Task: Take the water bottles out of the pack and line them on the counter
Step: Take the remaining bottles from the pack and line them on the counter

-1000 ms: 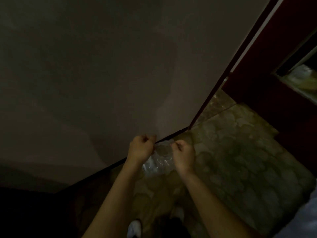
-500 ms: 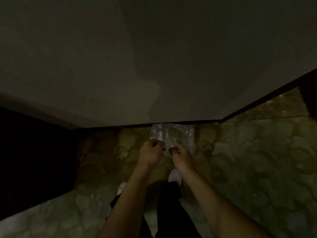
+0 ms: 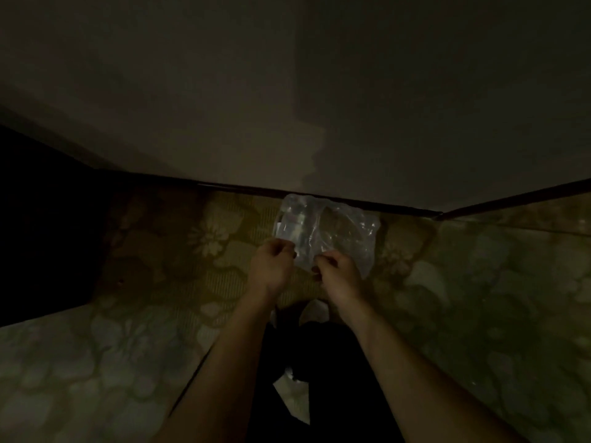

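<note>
Both hands hold the clear plastic wrap of the pack [image 3: 326, 233]: the left hand [image 3: 271, 266] has a closed grip on the wrap's near left edge, its fingers curled round the film, and the right hand [image 3: 335, 272] pinches the near edge just beside it. The pack stands on the floor [image 3: 166, 251] against the foot of the wall [image 3: 287, 91], just ahead of the person's feet. Light is poor; pale bottle shapes show through the left part of the film, while the right part looks slack, and how many bottles remain inside cannot be told.

Step in hand, as judged: opening the pack, with no bottle yet seen out of it. The two grips sit close together on one edge, which suits tearing or spreading the film. The next move calls for pulling the hands apart to widen the opening, then freeing one hand to reach in and take a bottle by its neck or body.

Surroundings, largest first: the plain wall fills the upper half; the floor carries a pale floral pattern; a dark skirting strip [image 3: 243, 187] runs along the wall's foot; a dark mass [image 3: 41, 219] of unclear kind closes the left side; a light shoe [image 3: 315, 310] shows between the forearms. No bench appears in view, so the bottles will likely need carrying elsewhere. Loose film may cling to a bottle and hinder its removal.
</note>
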{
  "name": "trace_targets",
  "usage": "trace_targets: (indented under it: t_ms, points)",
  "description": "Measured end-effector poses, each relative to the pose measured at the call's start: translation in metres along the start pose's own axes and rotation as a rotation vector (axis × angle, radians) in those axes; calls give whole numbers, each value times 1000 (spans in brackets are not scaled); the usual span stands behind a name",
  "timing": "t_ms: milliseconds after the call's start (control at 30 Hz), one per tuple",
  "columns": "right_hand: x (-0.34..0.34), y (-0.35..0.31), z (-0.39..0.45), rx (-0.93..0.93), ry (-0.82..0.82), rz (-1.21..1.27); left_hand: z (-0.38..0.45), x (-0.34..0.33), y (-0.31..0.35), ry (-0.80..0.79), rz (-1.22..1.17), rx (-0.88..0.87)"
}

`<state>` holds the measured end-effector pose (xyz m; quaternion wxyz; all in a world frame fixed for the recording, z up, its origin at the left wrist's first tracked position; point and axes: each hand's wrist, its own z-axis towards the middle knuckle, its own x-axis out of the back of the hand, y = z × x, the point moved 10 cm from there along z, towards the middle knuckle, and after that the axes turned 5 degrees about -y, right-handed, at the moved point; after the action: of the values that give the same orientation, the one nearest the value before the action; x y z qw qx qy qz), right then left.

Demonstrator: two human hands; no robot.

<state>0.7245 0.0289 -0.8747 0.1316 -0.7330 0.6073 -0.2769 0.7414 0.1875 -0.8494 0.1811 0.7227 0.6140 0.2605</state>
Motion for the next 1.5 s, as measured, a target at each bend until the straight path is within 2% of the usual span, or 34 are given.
trace_targets:
  t_ms: [233,333,433,700,767,867,967,1167,1400,1500]
  points:
    - [7,31,85,81,138,-28,89,-6,-54,37,25,-5]
    - [-7,32,118,132,113,-95,119,-10,-68,67,55,-11]
    - [-8,31,145,157,102,-149,143,-15,-74,84,114,-29]
    - [22,32,234,241,226,-333,229,-8,-85,135,204,-42]
    - [19,48,273,204,180,-377,256,-10,-95,130,215,-28]
    - [-5,82,330,112,-20,-354,292,-16,-115,104,238,-21]
    - [-24,113,369,73,-146,-401,325,-27,-134,49,224,5]
    - [-75,115,383,69,-382,-314,373,-30,-158,35,248,58]
    - [-96,112,396,8,-398,-203,396,-35,-153,57,460,33]
    - [-95,116,403,-39,-352,-261,405,-37,-153,82,550,-23]
